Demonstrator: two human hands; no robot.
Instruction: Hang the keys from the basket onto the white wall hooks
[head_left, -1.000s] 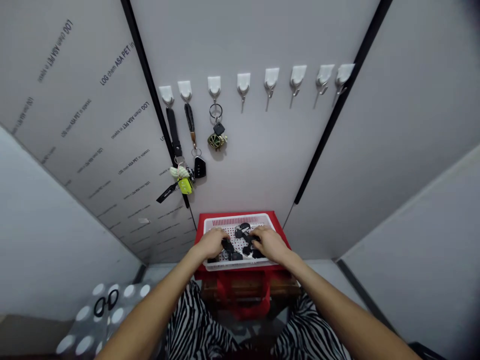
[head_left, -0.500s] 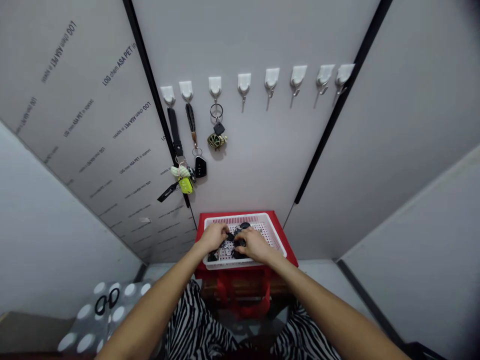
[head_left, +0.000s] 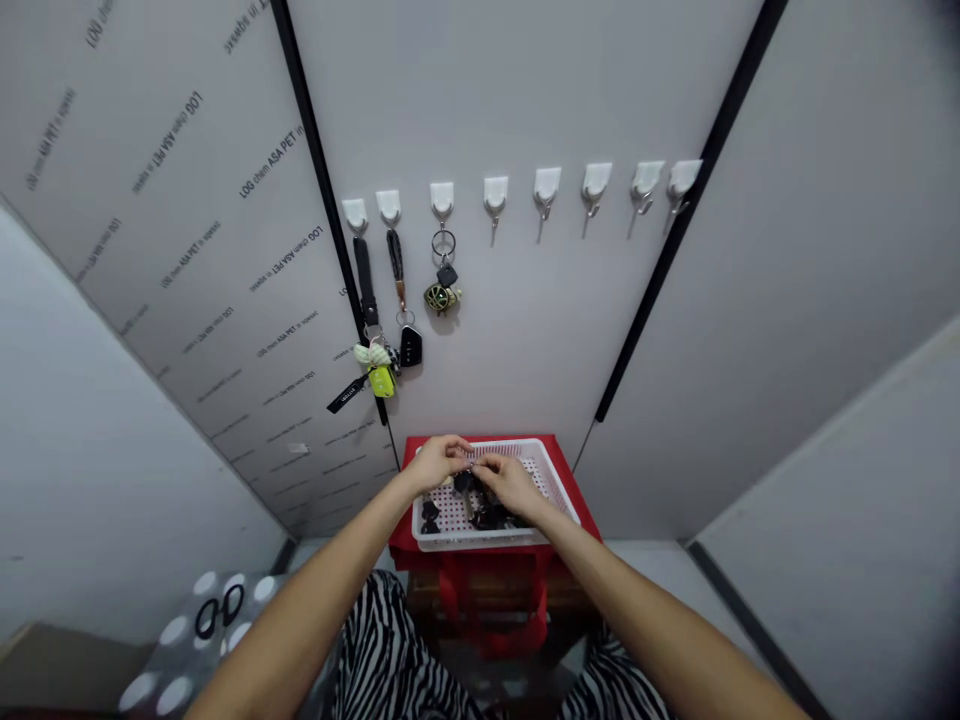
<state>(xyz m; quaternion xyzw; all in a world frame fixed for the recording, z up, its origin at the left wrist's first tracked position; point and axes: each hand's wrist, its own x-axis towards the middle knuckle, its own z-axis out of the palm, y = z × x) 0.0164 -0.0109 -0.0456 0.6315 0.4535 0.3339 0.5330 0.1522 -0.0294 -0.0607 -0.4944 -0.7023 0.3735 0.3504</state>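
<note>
One small dark key bunch (head_left: 465,482) is at the fingertips, over the white perforated plastic basket (head_left: 480,543). The right hand (head_left: 511,483) has its thumb and fingers pinched on the upper end of the bunch; the left hand (head_left: 437,462) meets it there, though whether it grips too I cannot tell. Both hands block part of the basket's far side. Beneath the right wrist lies a jumbled pile of black keys (head_left: 491,516), partly covered; two black pieces (head_left: 430,516) sit apart in the near left corner.

The basket rests on a red flat-topped box (head_left: 581,505) with a red fabric strap (head_left: 538,600) looping down in front, between zebra-striped trouser legs (head_left: 397,650). Beyond, on a grey wall panel, runs a row of eight white-backed metal hooks (head_left: 496,192). The leftmost three carry a black strap with a lime-yellow fob (head_left: 382,381), a braided strap with a black fob (head_left: 411,347), and a ring with a brass-coloured charm (head_left: 439,298). Low on the left stands a clear-wrapped pack with white round tops (head_left: 174,630), black loops (head_left: 220,612) on it.
</note>
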